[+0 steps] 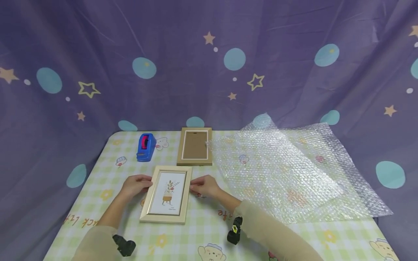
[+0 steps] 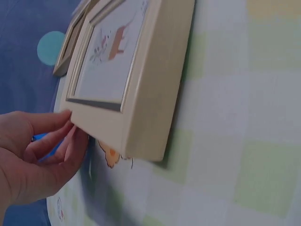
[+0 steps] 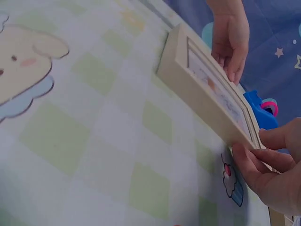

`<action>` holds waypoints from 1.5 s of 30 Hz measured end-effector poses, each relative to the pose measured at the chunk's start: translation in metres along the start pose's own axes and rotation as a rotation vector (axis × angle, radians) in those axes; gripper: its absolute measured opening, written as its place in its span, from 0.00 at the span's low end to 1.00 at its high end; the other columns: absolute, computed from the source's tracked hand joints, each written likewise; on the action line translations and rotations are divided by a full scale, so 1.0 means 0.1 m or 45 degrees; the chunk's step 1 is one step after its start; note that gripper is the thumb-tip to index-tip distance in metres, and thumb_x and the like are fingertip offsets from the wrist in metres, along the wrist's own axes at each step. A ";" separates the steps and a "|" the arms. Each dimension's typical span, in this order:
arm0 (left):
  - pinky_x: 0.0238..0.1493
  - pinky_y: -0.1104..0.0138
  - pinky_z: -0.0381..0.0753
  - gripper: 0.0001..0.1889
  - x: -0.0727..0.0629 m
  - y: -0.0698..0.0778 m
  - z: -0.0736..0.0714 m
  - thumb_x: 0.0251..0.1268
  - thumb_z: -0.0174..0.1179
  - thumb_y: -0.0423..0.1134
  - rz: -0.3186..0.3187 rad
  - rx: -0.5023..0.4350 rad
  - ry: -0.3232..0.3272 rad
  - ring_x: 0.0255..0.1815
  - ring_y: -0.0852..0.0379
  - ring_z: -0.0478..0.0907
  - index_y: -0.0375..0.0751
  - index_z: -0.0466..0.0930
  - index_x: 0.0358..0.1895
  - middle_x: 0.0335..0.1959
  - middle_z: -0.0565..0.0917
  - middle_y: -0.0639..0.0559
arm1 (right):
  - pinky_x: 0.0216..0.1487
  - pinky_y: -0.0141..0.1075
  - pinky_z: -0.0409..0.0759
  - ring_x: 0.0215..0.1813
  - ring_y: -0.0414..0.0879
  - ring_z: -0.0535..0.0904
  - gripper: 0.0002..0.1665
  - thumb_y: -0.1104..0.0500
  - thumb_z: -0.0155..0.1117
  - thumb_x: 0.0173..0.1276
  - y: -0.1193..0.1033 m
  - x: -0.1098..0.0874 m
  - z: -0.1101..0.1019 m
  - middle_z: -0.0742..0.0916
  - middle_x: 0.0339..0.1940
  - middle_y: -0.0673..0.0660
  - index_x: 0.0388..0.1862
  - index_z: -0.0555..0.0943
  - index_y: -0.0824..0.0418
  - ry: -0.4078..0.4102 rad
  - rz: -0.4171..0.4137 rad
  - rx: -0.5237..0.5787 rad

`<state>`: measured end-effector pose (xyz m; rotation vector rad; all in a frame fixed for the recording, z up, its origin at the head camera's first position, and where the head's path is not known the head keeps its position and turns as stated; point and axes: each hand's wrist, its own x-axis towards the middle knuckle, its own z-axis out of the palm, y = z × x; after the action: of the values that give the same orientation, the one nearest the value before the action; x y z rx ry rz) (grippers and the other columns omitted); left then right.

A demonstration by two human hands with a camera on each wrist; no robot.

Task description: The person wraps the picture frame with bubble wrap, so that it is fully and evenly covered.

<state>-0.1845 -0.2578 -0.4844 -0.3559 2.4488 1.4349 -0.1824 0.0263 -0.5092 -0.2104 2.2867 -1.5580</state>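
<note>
A pale wooden picture frame (image 1: 166, 194) with a potted-plant print under its face lies face up on the tablecloth, slightly turned. My left hand (image 1: 136, 186) grips its left edge near the upper half, thumb (image 2: 52, 120) on the rim and fingers curled against the side. On the opposite edge my right hand (image 1: 205, 187) pinches the frame, with its thumb (image 3: 273, 138) at the rim and fingertips against the side. Just behind is a second, darker wooden frame (image 1: 210, 156) with a brown backing and white inner border.
A blue tape dispenser (image 1: 146, 148) with a pink roll stands at the back left. Clear bubble wrap (image 1: 277, 174) spreads over the right side, its left corner overlapping the second frame in the head view. A purple curtain (image 1: 183, 98) hangs behind the table.
</note>
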 end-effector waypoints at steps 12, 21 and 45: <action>0.36 0.72 0.85 0.23 -0.09 0.06 0.07 0.59 0.62 0.33 -0.058 -0.059 0.119 0.28 0.69 0.80 0.22 0.74 0.56 0.33 0.88 0.52 | 0.33 0.33 0.87 0.34 0.51 0.89 0.17 0.61 0.68 0.62 -0.02 -0.07 0.06 0.89 0.42 0.65 0.49 0.83 0.66 0.080 0.119 0.171; 0.40 0.70 0.86 0.26 -0.09 0.11 0.10 0.63 0.61 0.36 -0.117 -0.254 0.056 0.31 0.68 0.82 0.24 0.69 0.62 0.36 0.87 0.54 | 0.42 0.40 0.88 0.40 0.53 0.89 0.21 0.69 0.70 0.56 -0.05 -0.10 0.06 0.87 0.45 0.68 0.51 0.81 0.70 0.199 0.137 0.548; 0.48 0.72 0.85 0.30 0.08 0.58 0.44 0.64 0.61 0.32 -0.148 -0.640 -0.193 0.36 0.67 0.83 0.26 0.63 0.67 0.38 0.87 0.56 | 0.60 0.40 0.81 0.48 0.46 0.87 0.24 0.67 0.68 0.58 0.13 -0.10 -0.60 0.86 0.51 0.63 0.55 0.79 0.68 0.233 0.318 0.690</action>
<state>-0.2069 -0.1922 -0.4612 -0.4623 1.8939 1.9332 -0.1944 0.0867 -0.5000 0.3571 1.8266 -2.0416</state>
